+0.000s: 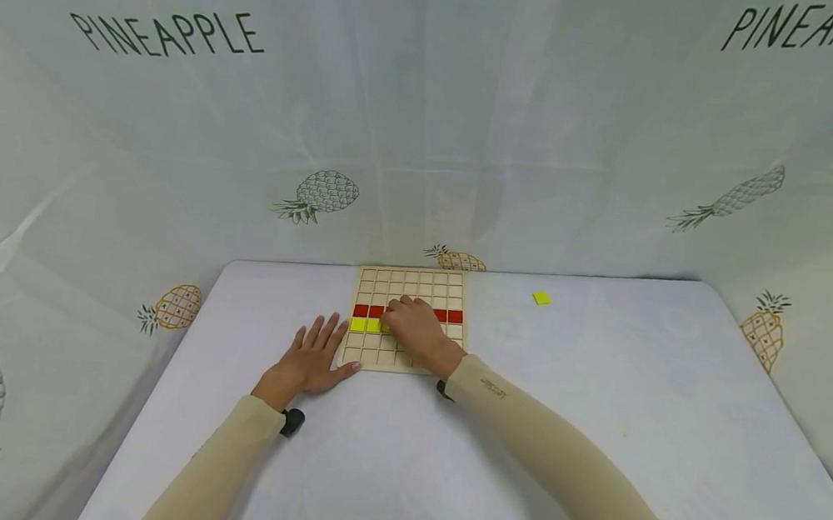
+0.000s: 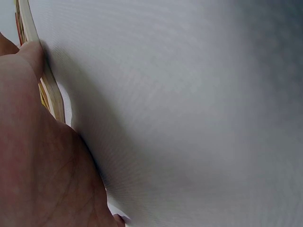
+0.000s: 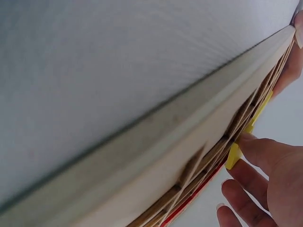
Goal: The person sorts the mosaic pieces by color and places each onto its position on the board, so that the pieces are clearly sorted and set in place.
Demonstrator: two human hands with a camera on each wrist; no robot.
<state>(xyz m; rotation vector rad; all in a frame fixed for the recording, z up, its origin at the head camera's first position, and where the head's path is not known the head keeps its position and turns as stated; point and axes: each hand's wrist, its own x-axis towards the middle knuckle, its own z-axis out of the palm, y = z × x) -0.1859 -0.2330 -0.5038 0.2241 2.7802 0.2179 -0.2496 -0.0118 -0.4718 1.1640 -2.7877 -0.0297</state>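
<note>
A square wooden grid board point(image 1: 412, 277) lies near the table's far edge. One row holds red square tiles point(image 1: 455, 316), partly hidden by my right hand point(image 1: 420, 334). Yellow tiles point(image 1: 358, 324) fill the left end of the row just nearer. With thumb and fingers, my right hand pinches a yellow tile point(image 3: 233, 157) at that row, beside the ones in place. My left hand point(image 1: 312, 359) rests with spread fingers on the table along the board's left side, its thumb point(image 2: 33, 56) against the board's near corner.
Another yellow tile point(image 1: 542, 298) lies alone on the white table point(image 1: 601, 378), right of the board. A hanging cloth point(image 1: 414, 126) printed with pineapples stands directly behind the table and along its sides.
</note>
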